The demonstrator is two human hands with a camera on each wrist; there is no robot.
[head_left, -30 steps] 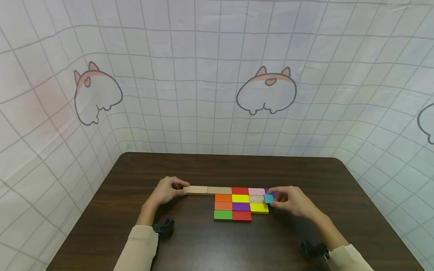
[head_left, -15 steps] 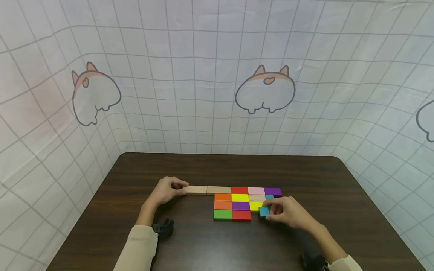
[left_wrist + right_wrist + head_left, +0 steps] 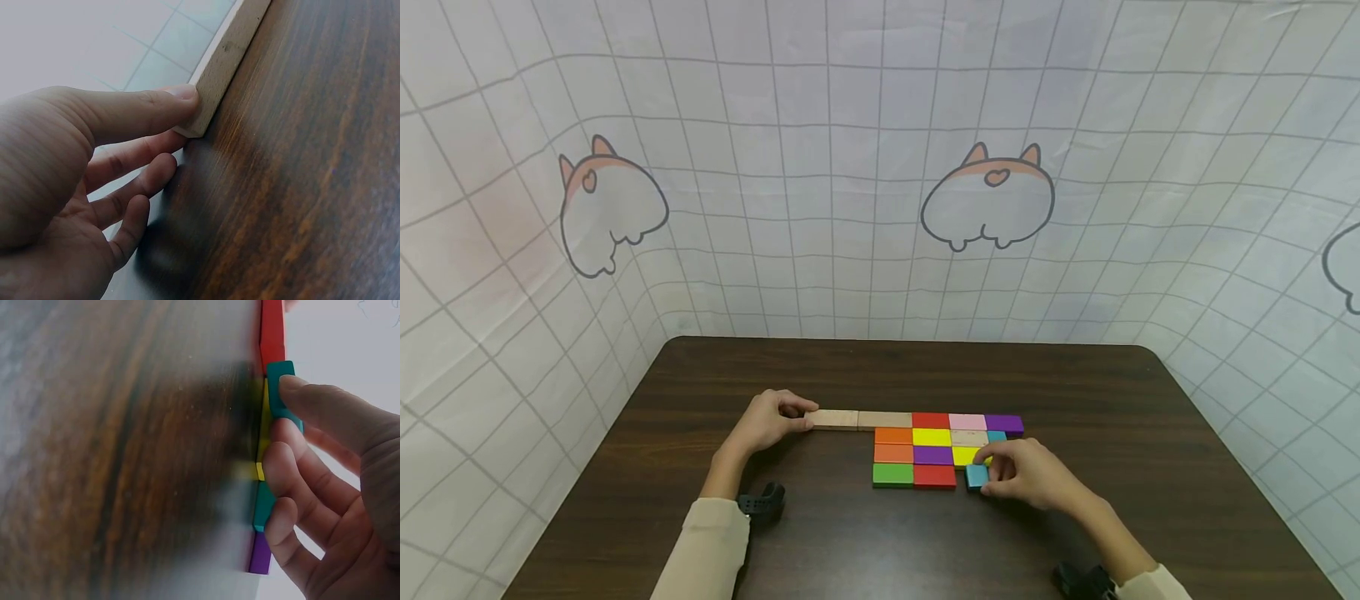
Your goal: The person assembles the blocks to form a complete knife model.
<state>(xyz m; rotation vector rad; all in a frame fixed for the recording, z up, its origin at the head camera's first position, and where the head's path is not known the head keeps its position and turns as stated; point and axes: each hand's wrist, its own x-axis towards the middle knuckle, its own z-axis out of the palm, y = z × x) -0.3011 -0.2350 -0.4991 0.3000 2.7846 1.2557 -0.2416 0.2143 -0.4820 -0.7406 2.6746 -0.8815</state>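
Observation:
My left hand (image 3: 767, 423) pinches the left end of a plain wooden block (image 3: 833, 419) between thumb and fingers; the left wrist view shows the thumb on the front face of this wooden block (image 3: 219, 69). A small teal block (image 3: 976, 476) is pinched by my right hand (image 3: 1033, 475), just right of the front red block (image 3: 935, 476) and in front of a yellow block (image 3: 964, 456). The right wrist view shows the held teal block (image 3: 280, 387) with the thumb across its face. My right fingers partly hide the yellow block and a second teal block (image 3: 996, 436).
Colored blocks lie flat, side by side in rows: orange (image 3: 892, 436), purple (image 3: 933, 456), green (image 3: 892, 475), pink (image 3: 967, 422). A second plain wooden block (image 3: 884, 420) continues the back row. A patterned curtain (image 3: 850, 208) hangs behind the dark table (image 3: 850, 542).
Bringing the small teal block, my right hand has come toward me and slightly left, from beside the wooden block to beside the front red one. A second teal block now shows behind. My left hand stays put.

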